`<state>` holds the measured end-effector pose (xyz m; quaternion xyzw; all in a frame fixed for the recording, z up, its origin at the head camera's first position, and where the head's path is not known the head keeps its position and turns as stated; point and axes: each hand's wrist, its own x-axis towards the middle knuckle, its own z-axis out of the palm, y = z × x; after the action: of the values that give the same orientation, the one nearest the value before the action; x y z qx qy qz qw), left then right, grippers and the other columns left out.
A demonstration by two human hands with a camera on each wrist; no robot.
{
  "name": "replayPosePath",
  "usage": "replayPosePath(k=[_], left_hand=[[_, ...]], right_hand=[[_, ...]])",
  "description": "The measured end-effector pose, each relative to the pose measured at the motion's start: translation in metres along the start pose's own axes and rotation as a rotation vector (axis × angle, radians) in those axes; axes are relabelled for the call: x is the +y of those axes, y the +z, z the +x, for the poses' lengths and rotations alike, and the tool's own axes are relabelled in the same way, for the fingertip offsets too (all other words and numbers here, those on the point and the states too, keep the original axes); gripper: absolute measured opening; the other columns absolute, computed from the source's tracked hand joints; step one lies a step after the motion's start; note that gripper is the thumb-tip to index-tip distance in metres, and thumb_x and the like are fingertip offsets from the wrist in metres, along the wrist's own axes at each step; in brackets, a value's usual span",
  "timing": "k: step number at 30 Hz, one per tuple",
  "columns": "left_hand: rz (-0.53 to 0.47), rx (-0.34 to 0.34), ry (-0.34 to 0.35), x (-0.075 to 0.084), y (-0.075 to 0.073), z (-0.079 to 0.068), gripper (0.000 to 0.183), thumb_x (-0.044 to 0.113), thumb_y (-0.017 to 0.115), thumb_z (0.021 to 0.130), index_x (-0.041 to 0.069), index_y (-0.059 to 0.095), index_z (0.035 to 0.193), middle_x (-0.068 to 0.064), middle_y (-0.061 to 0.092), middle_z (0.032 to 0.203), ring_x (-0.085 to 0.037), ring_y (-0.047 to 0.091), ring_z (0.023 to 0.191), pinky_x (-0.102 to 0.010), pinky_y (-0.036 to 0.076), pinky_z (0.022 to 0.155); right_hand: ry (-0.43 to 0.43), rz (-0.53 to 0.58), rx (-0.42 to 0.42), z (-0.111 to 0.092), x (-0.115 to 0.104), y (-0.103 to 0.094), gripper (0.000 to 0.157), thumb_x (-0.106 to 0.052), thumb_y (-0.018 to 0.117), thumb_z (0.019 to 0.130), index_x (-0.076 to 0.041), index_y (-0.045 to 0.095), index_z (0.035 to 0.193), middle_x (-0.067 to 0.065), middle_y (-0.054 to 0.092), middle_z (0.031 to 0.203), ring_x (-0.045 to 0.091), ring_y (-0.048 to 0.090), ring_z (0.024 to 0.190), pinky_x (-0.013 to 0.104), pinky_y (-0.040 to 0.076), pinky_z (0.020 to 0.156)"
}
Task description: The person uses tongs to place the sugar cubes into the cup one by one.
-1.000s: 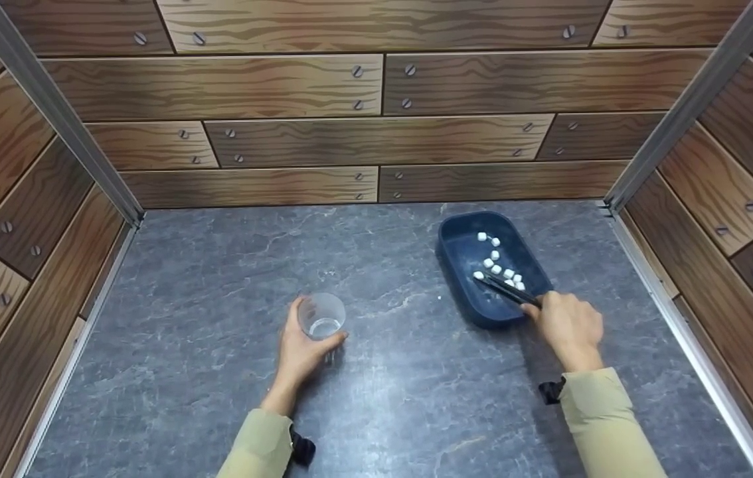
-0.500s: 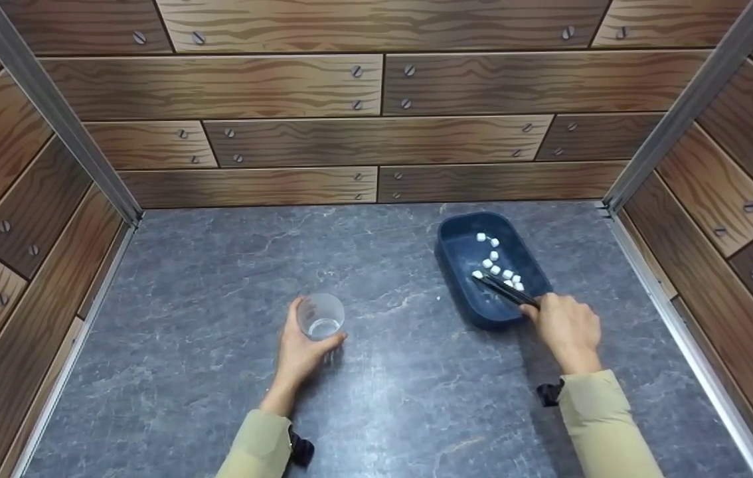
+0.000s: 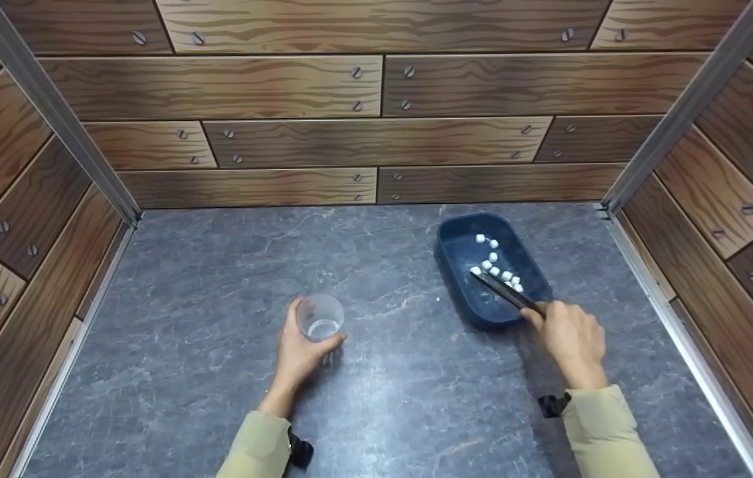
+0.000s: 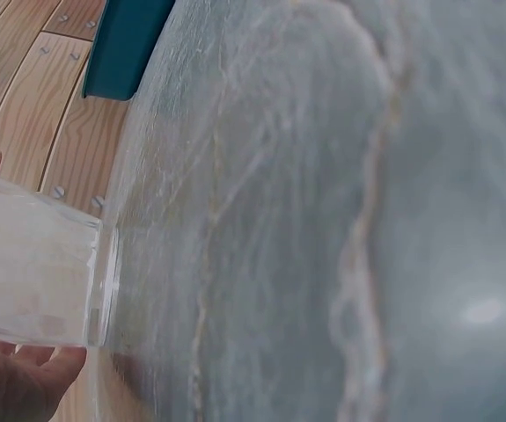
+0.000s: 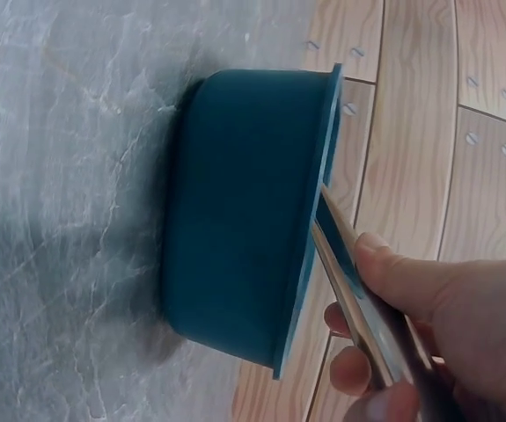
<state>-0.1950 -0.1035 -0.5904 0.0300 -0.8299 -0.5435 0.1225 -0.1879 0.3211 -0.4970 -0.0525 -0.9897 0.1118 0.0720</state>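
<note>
My left hand [image 3: 300,352] is curled around a clear plastic cup [image 3: 321,312] that stands upright on the tabletop; nothing shows inside it. In the left wrist view the cup [image 4: 33,264] sits between thumb and fingers. With my right hand [image 3: 572,338] I grip dark metal tweezers [image 3: 506,291] that reach over the near rim of a dark blue tub [image 3: 446,259]. Their tips are at a small white cube [image 3: 475,271]; whether they pinch it I cannot tell. Several more white cubes [image 3: 506,275] lie in the tub. The right wrist view shows the tub's wall hiding the tips.
A grey marbled tabletop [image 3: 217,279] carries everything. Wood-patterned panels [image 3: 376,139] close off the back and both sides, with metal rails [image 3: 688,352] along the edges. A tiny white speck [image 3: 437,299] lies left of the tub.
My right hand has shifted slightly toward me, and the tweezers' tips have moved a little left and up in the tub. The left hand and the cup stay in place.
</note>
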Motion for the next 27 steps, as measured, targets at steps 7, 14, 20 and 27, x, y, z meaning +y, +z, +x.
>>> replayPosePath(k=[7,14,20,27], left_hand=[[0.000,-0.002,0.011,-0.002,0.001,0.000,0.100,0.040,0.086,0.052,0.011,0.036,0.134,-0.009,0.052,0.123,-0.026,0.049,0.110,-0.041,0.041,0.089],[-0.007,-0.012,-0.006,0.000,0.001,0.000,0.100,0.043,0.085,0.053,0.013,0.035,0.135,-0.009,0.050,0.124,-0.026,0.049,0.110,-0.041,0.041,0.089],[-0.017,-0.030,-0.058,0.002,-0.001,-0.001,0.104,0.045,0.084,0.054,0.012,0.032,0.138,-0.010,0.047,0.126,-0.027,0.048,0.111,-0.043,0.042,0.087],[0.001,-0.031,-0.062,0.001,-0.002,-0.001,0.106,0.046,0.084,0.054,0.012,0.031,0.138,-0.013,0.046,0.129,-0.029,0.047,0.112,-0.045,0.041,0.088]], right_hand=[[-0.036,0.021,0.048,-0.008,-0.010,-0.006,0.047,-0.055,0.055,0.083,-0.017,0.068,0.108,0.023,0.064,0.082,0.031,0.049,0.046,0.036,0.031,0.034],[-0.086,0.095,0.046,-0.014,-0.031,-0.008,0.046,-0.051,0.058,0.083,-0.016,0.067,0.111,0.021,0.065,0.087,0.025,0.048,0.045,0.033,0.032,0.035],[-0.181,0.110,0.073,-0.019,-0.060,-0.006,0.036,-0.049,0.060,0.082,-0.023,0.070,0.104,0.008,0.066,0.077,0.021,0.048,0.046,0.032,0.033,0.037],[-0.320,0.128,0.138,-0.027,-0.092,-0.003,0.028,-0.046,0.064,0.080,-0.026,0.072,0.098,-0.004,0.059,0.066,0.021,0.051,0.049,0.033,0.034,0.037]])
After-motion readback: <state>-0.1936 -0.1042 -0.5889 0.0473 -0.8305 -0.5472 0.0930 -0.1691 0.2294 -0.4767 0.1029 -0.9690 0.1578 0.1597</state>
